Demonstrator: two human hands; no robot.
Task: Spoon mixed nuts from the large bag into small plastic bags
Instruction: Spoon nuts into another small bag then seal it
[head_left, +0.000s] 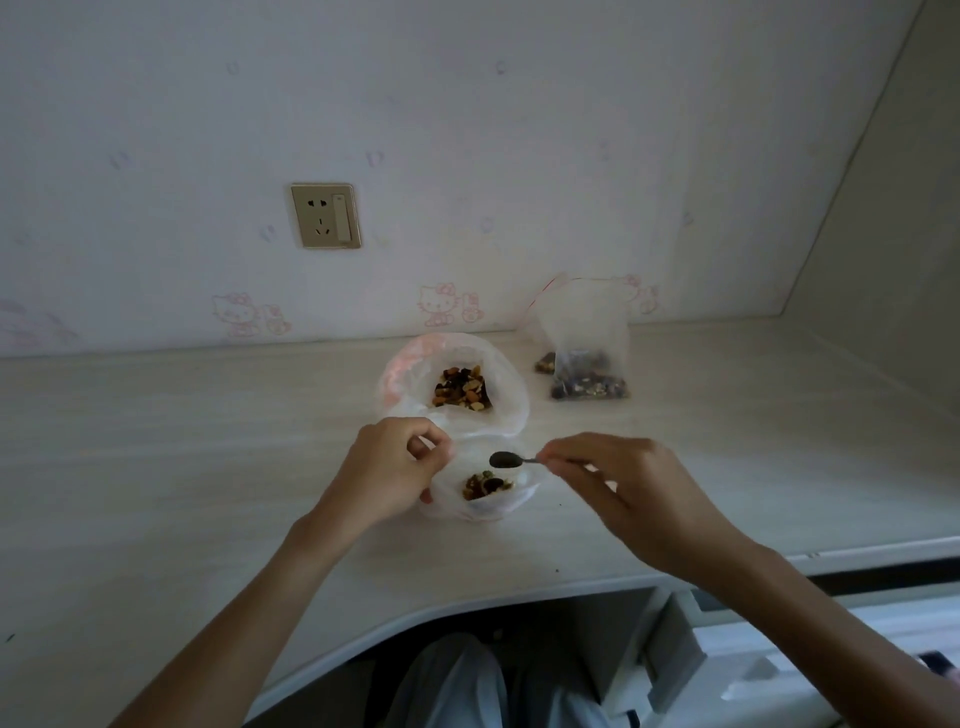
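**Spoon over small bag, both hands busy**

Left hand (395, 467): curled, pinched rim of small bag (480, 506), held mouth open. Small bag sat on desk (182, 467), partly filled with nuts (485, 486). Right hand (628, 483): grasped spoon (506, 460) handle between thumb and fingertips. Spoon bowl hovered just above small bag's mouth, pointed left; bowl looked dark, load could not be told. Large bag (498, 374) stood just behind small bag, touching it, mouth open, mixed nuts visible inside. Two filled bags (589, 364) stood upright to right of large bag, near wall (467, 130), apart from it; zip tops red. Socket (325, 215) on wall, upper left. Cartoon cat stickers (441, 304) low on wall. Knees in light trousers (457, 686) under desk.
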